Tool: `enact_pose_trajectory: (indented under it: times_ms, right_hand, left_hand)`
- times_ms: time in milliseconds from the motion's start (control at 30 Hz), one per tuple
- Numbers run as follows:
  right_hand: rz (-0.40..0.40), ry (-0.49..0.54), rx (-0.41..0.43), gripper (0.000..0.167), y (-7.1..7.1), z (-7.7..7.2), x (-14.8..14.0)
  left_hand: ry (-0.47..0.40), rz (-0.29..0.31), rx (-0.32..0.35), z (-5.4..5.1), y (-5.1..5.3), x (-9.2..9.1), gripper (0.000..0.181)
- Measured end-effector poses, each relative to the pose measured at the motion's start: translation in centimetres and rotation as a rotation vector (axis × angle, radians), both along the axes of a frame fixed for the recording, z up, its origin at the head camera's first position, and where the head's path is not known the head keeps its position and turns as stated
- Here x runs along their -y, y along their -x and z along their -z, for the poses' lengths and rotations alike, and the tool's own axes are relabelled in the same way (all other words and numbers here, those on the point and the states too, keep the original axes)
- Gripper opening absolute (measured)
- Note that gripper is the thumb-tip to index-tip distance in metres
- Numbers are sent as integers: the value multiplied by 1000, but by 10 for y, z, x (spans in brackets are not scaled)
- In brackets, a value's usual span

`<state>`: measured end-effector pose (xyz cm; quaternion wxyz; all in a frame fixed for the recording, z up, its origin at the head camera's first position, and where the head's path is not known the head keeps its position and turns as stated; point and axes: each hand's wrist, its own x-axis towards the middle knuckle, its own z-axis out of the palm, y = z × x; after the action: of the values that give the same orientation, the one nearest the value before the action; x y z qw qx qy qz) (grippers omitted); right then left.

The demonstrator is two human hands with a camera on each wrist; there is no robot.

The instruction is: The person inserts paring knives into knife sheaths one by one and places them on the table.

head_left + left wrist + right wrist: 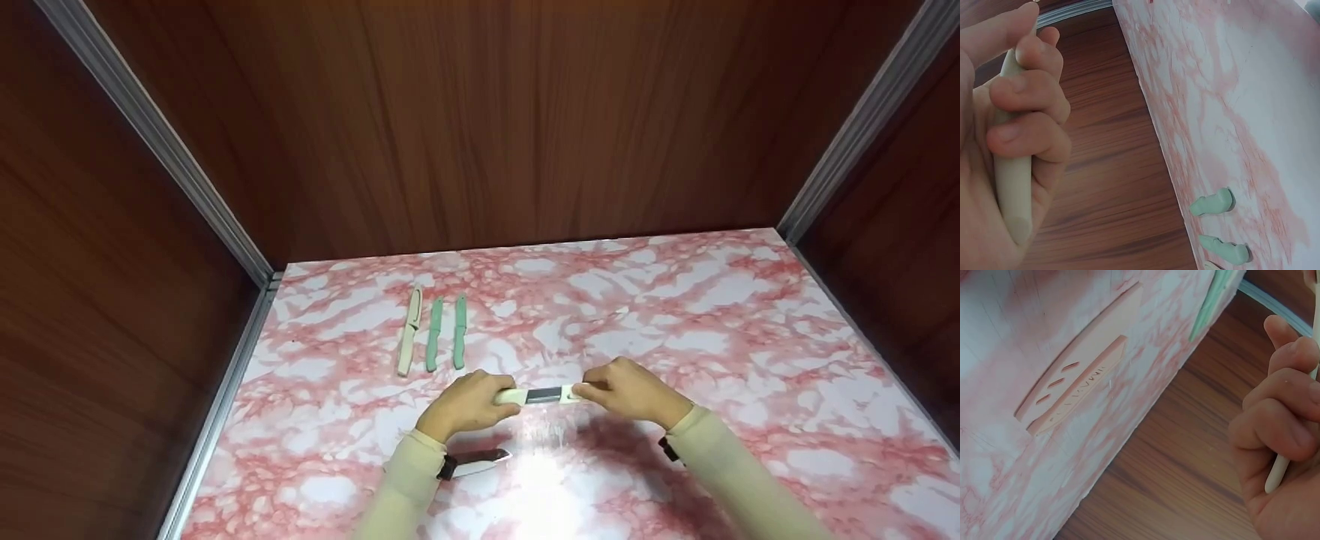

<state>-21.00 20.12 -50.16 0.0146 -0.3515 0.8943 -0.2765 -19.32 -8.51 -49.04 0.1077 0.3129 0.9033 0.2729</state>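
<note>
A cream knife-like item [512, 397] with a dark grey middle section [544, 395] is held level between both hands in the head view. Its left end is gripped by my left hand [465, 405]; in the left wrist view, the curled fingers of that hand [1033, 101] wrap round the cream handle [1013, 180]. My right hand [634, 394] pinches the other end with the thumb on top. The right wrist view shows that hand [1280, 416] curled round a slim cream part [1278, 473]. Hands hide both ends.
A cream knife [407, 345] and two green ones [433, 337] [460, 337] lie side by side, back left. A dark and white item [480, 459] lies beside my left sleeve, partly hidden. In the right wrist view, slotted pinkish pieces [1081, 363] lie on the table.
</note>
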Motion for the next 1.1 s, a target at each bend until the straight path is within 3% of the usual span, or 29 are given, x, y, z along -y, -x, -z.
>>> enact_pose_trajectory:
  times_ms: [500, 1100]
  right_hand:
    - [-23, -8, -32, 30, -3, -7, 1]
    - [-21, -9, -18, 30, -4, -9, 6]
  left_hand:
    - [10, 5, -67, -1, -1, -4, 15]
    - [-4, -10, -42, 0, 0, -8, 16]
